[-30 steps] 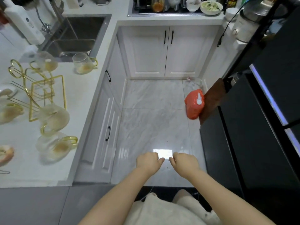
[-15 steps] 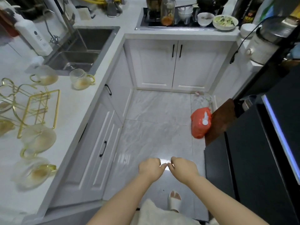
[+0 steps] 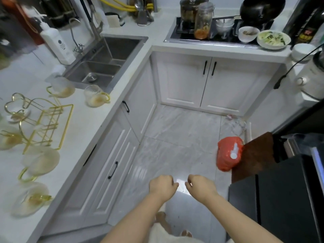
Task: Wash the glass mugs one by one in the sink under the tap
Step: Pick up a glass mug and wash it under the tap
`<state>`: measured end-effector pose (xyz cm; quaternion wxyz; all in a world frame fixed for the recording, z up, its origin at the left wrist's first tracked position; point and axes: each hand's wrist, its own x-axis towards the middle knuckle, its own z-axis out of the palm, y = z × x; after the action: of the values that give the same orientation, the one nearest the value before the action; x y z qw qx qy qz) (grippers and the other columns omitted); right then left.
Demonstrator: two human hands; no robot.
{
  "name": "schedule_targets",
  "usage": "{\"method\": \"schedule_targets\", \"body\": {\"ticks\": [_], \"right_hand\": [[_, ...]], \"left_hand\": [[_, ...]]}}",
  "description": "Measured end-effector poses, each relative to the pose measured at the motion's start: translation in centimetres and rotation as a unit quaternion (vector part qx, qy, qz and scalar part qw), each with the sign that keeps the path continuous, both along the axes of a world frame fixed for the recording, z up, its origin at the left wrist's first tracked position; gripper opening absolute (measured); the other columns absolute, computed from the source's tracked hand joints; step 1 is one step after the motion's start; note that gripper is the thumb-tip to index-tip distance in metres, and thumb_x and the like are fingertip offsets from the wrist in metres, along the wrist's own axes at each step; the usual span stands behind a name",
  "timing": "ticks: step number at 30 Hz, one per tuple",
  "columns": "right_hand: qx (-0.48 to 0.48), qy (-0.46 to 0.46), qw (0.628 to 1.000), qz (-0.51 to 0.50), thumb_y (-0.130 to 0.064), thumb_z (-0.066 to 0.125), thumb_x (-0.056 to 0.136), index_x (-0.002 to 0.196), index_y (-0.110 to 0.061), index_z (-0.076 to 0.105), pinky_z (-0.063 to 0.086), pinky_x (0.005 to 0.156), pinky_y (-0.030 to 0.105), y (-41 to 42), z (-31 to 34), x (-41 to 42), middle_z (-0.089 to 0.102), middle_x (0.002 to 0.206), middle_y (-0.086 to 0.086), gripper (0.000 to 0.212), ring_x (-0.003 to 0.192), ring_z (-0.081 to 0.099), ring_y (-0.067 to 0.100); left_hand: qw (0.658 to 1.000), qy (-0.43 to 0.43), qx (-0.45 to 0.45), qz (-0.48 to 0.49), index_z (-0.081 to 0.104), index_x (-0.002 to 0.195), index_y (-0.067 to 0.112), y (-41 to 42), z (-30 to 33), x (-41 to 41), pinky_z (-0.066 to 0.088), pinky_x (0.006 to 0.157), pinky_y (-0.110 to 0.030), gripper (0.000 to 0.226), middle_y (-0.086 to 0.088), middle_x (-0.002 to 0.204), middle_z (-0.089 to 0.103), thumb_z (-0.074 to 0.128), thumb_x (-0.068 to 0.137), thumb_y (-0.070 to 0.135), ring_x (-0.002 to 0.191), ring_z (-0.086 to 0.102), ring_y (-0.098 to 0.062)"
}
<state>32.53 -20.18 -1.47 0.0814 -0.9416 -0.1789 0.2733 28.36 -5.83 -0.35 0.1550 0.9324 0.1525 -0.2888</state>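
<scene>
By the sink (image 3: pixel 121 48), mug (image 3: pixel 95 98) upright, handle rightward; left hand (image 3: pixel 162 187) and right hand (image 3: pixel 201 187) fisted.

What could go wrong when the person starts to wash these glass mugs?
1. The nearest mug appears to lie on its side on the counter; a careless reach might roll it off.
2. The mug beside the sink stands near the counter edge; an arm might knock it down.
3. The red bag on the floor might trip the person.

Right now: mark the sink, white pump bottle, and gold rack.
sink (image 3: pixel 122 48): head view, inner far wall.
white pump bottle (image 3: pixel 59 46): head view, labelled front.
gold rack (image 3: pixel 47 127): head view, middle rungs.
</scene>
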Motion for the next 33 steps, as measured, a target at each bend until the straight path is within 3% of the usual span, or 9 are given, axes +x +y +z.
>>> {"method": "schedule_targets", "body": {"ticks": [13,21,26,33], "right_hand": [[-0.025,-0.009,0.999,-0.038,-0.033,0.038,0.094,0.1,-0.015,0.059,0.037,0.069,0.029,6.4,0.2,13.0,0.065,0.111,0.006,0.029,0.102,0.061,0.028],[-0.008,0.007,0.998,-0.061,-0.031,0.038,0.093,0.081,-0.018,0.046,0.039,0.068,0.03,9.9,1.1,20.7,0.065,0.104,0.009,0.02,0.095,0.061,0.031],[-0.011,-0.008,0.999,-0.041,-0.031,0.038,0.094,0.094,-0.012,0.058,0.039,0.068,0.03,10.1,0.4,26.0,0.066,0.106,0.01,0.028,0.096,0.062,0.031],[-0.003,0.0,0.999,0.036,-0.03,0.039,0.094,0.101,-0.009,0.059,0.046,0.078,0.032,9.4,-0.2,35.3,0.065,0.108,0.011,0.031,0.098,0.061,0.032]], "left_hand": [[0.999,-0.014,-0.012,-0.033,0.064,0.109,0.016,7.6,-0.9,14.1,0.047,0.084,-0.029,0.037,-0.007,0.113,0.067,0.043,0.091,0.041,0.106,0.061,-0.027],[0.998,-0.025,-0.005,-0.064,0.065,0.106,0.017,10.9,-1.1,22.4,0.046,0.085,-0.03,0.038,-0.005,0.113,0.067,0.044,0.092,0.045,0.107,0.061,-0.026],[0.998,-0.021,0.001,-0.051,0.065,0.108,0.017,11.0,-1.5,26.7,0.047,0.086,-0.029,0.038,-0.005,0.115,0.067,0.043,0.091,0.044,0.109,0.06,-0.026],[0.999,-0.011,-0.006,0.036,0.064,0.106,0.016,9.5,-1.3,34.2,0.046,0.084,-0.029,0.038,-0.004,0.111,0.068,0.041,0.092,0.043,0.104,0.061,-0.025]]}}
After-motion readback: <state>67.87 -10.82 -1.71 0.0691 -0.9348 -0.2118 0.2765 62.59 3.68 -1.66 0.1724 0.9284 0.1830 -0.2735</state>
